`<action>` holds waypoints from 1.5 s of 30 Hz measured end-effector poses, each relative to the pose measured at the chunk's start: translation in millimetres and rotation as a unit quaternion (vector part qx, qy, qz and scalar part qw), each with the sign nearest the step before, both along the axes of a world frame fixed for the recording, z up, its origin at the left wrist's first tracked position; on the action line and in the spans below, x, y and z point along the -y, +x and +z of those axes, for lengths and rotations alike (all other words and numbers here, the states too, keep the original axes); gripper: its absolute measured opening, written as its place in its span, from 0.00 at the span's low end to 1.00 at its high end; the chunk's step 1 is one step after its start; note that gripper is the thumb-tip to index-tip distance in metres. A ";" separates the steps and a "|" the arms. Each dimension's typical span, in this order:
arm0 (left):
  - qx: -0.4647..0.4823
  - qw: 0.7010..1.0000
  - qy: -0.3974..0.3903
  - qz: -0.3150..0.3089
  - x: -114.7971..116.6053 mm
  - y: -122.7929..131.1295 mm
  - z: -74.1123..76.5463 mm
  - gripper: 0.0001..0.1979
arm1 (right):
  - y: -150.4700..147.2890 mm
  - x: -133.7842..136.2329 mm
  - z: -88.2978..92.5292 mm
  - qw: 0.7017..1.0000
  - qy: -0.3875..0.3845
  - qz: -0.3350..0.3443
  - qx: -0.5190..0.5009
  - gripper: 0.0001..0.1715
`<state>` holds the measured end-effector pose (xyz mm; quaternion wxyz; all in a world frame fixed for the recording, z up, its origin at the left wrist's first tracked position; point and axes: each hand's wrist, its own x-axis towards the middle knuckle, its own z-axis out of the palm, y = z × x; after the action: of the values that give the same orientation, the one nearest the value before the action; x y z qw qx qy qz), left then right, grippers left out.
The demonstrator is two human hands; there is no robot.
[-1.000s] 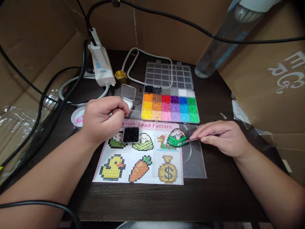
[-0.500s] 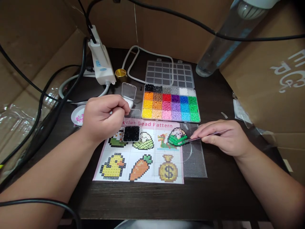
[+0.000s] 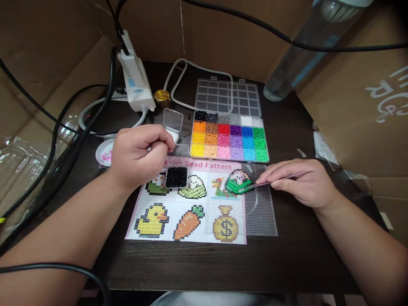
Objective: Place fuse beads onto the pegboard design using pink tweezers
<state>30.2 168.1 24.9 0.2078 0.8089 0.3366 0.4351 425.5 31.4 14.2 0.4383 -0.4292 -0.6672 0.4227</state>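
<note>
My right hand (image 3: pixel 295 182) pinches a pair of thin metal tweezers (image 3: pixel 288 177), whose tips reach the lower right edge of a green, pink and black bead figure (image 3: pixel 239 182). That figure sits on a clear pegboard (image 3: pixel 263 212), which overlaps a printed bead pattern sheet (image 3: pixel 188 202). My left hand (image 3: pixel 143 157) is curled, thumb against the bent forefinger; whatever it may hold is hidden. Just right of it lies a small clear box of black beads (image 3: pixel 177 177) with its lid up. Another small clear box (image 3: pixel 173 121) with white contents stands behind the left hand.
A compartment case of coloured beads (image 3: pixel 229 138) lies open at the back. A white dish with pink beads (image 3: pixel 104 152) is left of my left hand. A power strip (image 3: pixel 137 80), black cables, a gold cup (image 3: pixel 162 97) and a clear cylinder (image 3: pixel 287 72) stand around, between cardboard walls.
The view has shifted very slightly. Both hands, the tweezers and the bead figure keep nearly the same places.
</note>
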 end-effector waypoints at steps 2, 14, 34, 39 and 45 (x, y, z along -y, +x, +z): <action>0.002 1.000 0.002 -0.001 -0.2 -0.1 -0.7 0.17 | 0.1 0.6 0.5 1.000 -0.003 0.000 -0.004 0.04; 0.001 1.000 -0.005 -0.016 0.5 -0.4 -3.6 0.18 | 3.9 3.1 0.2 1.000 -0.010 -0.016 -0.015 0.08; 0.003 1.000 0.001 -0.018 -0.4 -1.0 -4.0 0.18 | 2.4 -5.6 -1.5 0.974 -0.102 -0.139 -0.149 0.16; 0.006 1.000 -0.008 -0.013 0.0 -0.3 -3.7 0.18 | 1.6 -4.6 -0.6 0.979 -0.096 -0.120 -0.134 0.14; 0.008 1.000 -0.014 -0.006 -1.0 0.2 -2.9 0.17 | 7.1 -1.0 -2.7 0.994 -0.057 -0.090 -0.026 0.09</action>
<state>30.3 169.1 21.9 0.2245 0.8046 0.3360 0.4352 432.6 32.4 11.5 0.4664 -0.5009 -0.5891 0.4296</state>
